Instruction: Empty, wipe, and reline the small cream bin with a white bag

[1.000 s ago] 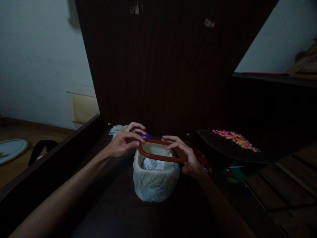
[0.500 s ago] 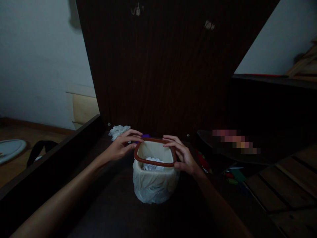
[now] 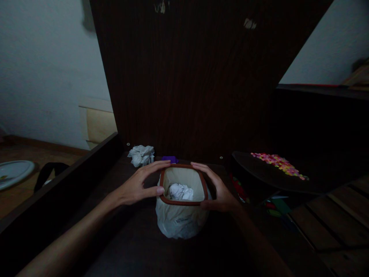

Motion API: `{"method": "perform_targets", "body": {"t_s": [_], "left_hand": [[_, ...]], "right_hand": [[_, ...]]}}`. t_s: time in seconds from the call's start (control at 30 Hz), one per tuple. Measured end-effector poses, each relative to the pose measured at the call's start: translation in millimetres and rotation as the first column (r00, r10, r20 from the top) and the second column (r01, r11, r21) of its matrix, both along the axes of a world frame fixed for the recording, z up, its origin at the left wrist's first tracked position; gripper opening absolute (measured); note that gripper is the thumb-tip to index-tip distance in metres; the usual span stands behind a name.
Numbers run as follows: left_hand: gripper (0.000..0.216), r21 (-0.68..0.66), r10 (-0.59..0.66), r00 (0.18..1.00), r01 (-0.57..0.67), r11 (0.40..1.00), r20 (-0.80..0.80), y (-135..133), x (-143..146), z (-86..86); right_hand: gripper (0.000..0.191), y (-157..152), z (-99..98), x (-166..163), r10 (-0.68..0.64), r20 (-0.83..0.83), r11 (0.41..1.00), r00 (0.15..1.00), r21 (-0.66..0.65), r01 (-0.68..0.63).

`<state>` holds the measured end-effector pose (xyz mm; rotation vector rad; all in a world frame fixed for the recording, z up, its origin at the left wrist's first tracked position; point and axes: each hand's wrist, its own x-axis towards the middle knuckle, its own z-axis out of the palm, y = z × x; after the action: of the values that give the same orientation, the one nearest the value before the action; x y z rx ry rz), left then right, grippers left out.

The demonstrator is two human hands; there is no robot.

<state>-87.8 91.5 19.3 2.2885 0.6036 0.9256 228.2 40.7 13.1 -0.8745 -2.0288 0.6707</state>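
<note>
Fingers (image 3: 153, 191) on bin's brown rim (image 3: 183, 202), paper (image 3: 181, 192) inside

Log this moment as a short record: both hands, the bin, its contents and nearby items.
Bin: rounded, wrapped in whitish translucent bag
Rim: brown rounded-square ring over the mouth; full seating unclear
Left hand: spread, thumb and fingers at the ring's left side
Right hand: spread, at its right side
Contents: crumpled white paper-like wad
Behind: crumpled whitish sheet-like bundle, small purple object
Far right: pile of small pink, red and yellow pieces
</note>
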Motion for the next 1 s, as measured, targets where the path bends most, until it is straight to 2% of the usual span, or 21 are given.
{"method": "perform_targets", "body": {"t_s": [0.1,0.17,0.53,0.77,0.87,1.0], "left_hand": [[0.095,-0.002,0.008,0.999,-0.008,1.0,-0.05,-2.7,2.9,-4.4],[0.099,-0.004,0.018,0.998,-0.018,1.0,-0.053,-2.1,4.8,-7.1],[0.088,0.021,-0.036,0.999,0.036,0.999,0.002,5.9,10.6,-13.2],[0.09,-0.008,-0.053,0.999,0.053,0.999,-0.003,5.2,9.2,-14.4],[0.089,-0.015,-0.052,0.999,0.052,0.999,0.016,3.0,10.0,-17.3],[0.09,-0.013,-0.063,0.996,0.064,0.998,0.055,-0.1,12.5,-22.5]], "right_hand": [[0.102,-1.7,-1.2,-1.1,-0.024,-0.013,0.999,1.0,-0.026,0.024],[0.103,-1.8,-3.1,-1.8,-0.032,-0.022,0.999,0.999,-0.036,0.031],[0.1,0.7,-13.6,-4.1,-0.023,-0.094,0.997,0.995,-0.07,0.016],[0.105,-2.4,-16.0,-6.4,-0.044,-0.142,0.986,0.989,-0.168,0.019],[0.106,-3.2,-22.0,-7.0,-0.033,-0.183,0.979,0.983,-0.203,-0.005],[0.108,-2.3,-31.6,-7.6,-0.017,-0.197,0.984,0.98,-0.175,-0.018]]}}
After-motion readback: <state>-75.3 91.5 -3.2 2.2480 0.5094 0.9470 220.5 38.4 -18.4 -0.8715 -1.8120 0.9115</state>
